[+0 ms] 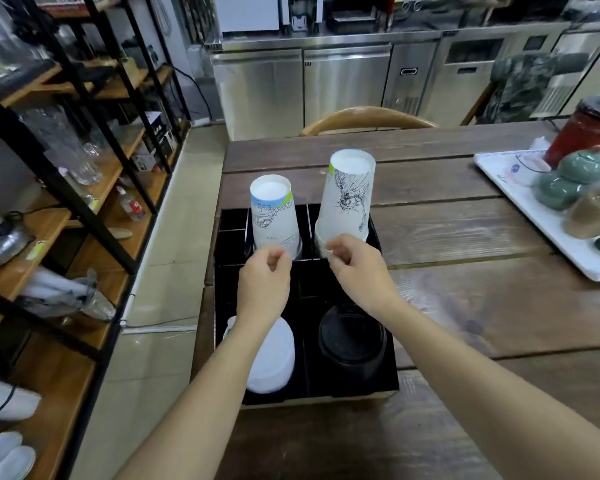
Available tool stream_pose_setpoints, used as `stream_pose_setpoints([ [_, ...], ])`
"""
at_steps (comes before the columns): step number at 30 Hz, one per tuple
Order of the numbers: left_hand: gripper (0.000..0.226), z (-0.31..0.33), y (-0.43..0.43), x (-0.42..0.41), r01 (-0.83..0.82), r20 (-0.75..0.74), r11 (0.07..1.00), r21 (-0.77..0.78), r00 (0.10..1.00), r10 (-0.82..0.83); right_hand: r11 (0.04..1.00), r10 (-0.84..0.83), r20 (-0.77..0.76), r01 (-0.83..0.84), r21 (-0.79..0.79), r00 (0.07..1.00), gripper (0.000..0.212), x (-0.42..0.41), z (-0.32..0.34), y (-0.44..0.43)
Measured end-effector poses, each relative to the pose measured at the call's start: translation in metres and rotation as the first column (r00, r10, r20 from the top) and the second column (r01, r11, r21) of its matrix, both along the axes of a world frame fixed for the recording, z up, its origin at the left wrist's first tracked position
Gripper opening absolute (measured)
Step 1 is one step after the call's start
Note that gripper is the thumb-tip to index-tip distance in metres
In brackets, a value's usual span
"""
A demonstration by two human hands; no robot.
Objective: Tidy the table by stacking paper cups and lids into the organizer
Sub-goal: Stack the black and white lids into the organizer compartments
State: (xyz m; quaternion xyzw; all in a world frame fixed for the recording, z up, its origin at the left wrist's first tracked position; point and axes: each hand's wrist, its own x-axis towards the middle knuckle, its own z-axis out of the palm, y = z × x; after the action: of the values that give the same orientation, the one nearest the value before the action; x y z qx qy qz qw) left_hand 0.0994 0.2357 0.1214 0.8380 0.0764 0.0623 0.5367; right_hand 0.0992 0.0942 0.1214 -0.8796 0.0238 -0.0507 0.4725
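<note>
a dark wood tabletop [465, 230] fills the right side. a wooden chair [368, 120] stands at its far edge. shiny steel fridge cabinets [326, 84] line the back wall. black metal shelves [84, 140] with wood boards stand left, over a pale tiled floor [174, 258].

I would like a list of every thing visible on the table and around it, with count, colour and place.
organizer: one, black, at the table's left edge
short cup stack: one, white with drawings, upside down, organizer's back left slot
tall cup stack: one, white with drawings, upside down, back right slot
white lids: one stack, front left slot
black lids: one stack, front right slot
table: one, dark wood
tray: one, white, at the table's right, bearing green jars and a red container
chair: one, wooden, behind the table
shelves: black frame, wooden boards, left
steel cabinets: at the back
left hand: before the short stack
right hand: at the tall stack's base
</note>
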Motion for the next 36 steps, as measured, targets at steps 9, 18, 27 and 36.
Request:
stream_pose_setpoints([
  [9, 0.028, -0.022, -0.027, -0.031, 0.288, -0.230, 0.955, 0.078, 0.937, -0.264, 0.994, -0.103, -0.064, 0.101, -0.032, 0.993, 0.010, -0.035, -0.019, -0.036],
  [18, 0.032, -0.041, -0.048, -0.050, 0.276, -0.307, 0.961, 0.018, 0.916, -0.257, 0.975, -0.123, -0.125, 0.096, -0.202, 0.984, 0.035, -0.067, -0.037, -0.055],
  [27, 0.035, -0.045, -0.057, -0.062, 0.196, -0.352, 0.975, -0.102, 0.910, -0.220, 0.996, 0.018, -0.281, -0.041, -0.077, 0.959, 0.035, -0.081, -0.041, -0.056],
  [36, 0.045, -0.066, -0.062, -0.082, 0.233, -0.170, 0.972, 0.009, 0.959, -0.228, 0.995, 0.092, -0.362, -0.103, -0.011, 0.928, 0.029, -0.081, -0.032, -0.066],
])
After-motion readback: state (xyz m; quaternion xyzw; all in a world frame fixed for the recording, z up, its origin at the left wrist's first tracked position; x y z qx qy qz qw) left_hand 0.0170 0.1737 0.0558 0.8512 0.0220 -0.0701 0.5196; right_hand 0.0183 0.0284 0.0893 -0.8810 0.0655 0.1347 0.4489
